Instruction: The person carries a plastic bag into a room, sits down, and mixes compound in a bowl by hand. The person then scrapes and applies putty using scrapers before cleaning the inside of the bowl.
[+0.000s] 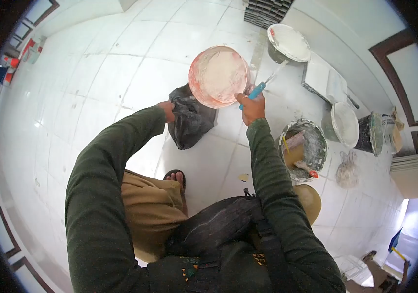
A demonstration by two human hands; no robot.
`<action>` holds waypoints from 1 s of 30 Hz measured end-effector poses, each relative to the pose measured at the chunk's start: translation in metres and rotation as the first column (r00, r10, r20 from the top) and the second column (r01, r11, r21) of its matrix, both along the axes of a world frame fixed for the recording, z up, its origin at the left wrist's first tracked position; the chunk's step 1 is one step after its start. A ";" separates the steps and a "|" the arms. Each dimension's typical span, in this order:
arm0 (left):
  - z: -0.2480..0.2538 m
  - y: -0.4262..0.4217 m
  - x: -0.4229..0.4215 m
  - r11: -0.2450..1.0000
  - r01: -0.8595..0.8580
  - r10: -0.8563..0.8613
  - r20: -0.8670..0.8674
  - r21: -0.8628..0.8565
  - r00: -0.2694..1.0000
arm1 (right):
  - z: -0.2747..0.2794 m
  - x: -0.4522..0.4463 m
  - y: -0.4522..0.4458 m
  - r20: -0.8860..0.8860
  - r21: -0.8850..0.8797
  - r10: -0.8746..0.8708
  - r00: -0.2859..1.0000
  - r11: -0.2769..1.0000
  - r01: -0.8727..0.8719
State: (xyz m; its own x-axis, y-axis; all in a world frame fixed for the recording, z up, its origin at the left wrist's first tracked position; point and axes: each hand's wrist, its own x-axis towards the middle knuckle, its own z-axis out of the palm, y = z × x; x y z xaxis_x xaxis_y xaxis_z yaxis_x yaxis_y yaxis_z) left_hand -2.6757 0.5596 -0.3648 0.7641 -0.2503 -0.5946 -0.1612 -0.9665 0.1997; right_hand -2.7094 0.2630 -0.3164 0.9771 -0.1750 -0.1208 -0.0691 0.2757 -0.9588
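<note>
My left hand (167, 111) is closed on the gathered edge of a black plastic bag (192, 124). Beside the bag is a round reddish basin (194, 88) with pale powder (221, 73) inside. Around the blue handle of a trowel (256, 93) the fingers of my right hand (254, 108) are wrapped. The trowel's narrow, whitish blade points up and away, towards a bucket of white material (289, 43). My right thumb lies close to the basin's rim; whether it touches the rim, I cannot tell.
To my right stands a mortar-stained bucket (325, 146) with murky liquid, tools and a red-handled brush (307, 168). Beyond are a pale bucket (344, 124), a dark bucket (369, 134) and a white box (324, 80). Another person (382, 273) is at lower right.
</note>
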 end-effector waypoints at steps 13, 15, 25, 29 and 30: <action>0.158 -0.060 0.049 0.034 -0.573 0.278 -0.543 -0.819 0.793 | 0.068 -0.012 -0.045 0.174 0.453 0.090 0.981 0.877 -0.161; 0.192 -0.074 0.062 -0.012 -0.501 0.056 -0.501 -0.865 0.864 | 0.085 -0.011 -0.061 0.186 0.377 0.119 0.975 0.908 -0.183; 0.173 -0.172 0.058 -0.041 -0.381 -0.137 -0.372 -0.924 0.918 | 0.153 -0.021 -0.143 0.104 -0.153 0.179 0.978 0.975 -0.162; 0.097 -0.183 0.016 -0.259 -0.438 0.140 -0.482 -0.861 0.865 | 0.135 -0.029 -0.145 0.037 -0.530 0.004 0.999 0.848 0.016; 0.080 -0.179 0.004 -0.307 -0.454 0.184 -0.520 -0.836 0.834 | 0.134 -0.032 -0.144 0.006 -0.655 -0.007 1.000 0.756 0.009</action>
State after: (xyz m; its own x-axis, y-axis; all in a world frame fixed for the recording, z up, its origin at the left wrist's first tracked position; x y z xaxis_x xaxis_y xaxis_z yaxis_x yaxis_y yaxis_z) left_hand -2.6720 0.3809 -0.2848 0.9375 -0.3373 -0.0852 0.2413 0.4538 0.8578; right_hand -2.7418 0.1193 -0.1824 0.9755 -0.2180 0.0291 -0.0666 -0.4188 -0.9057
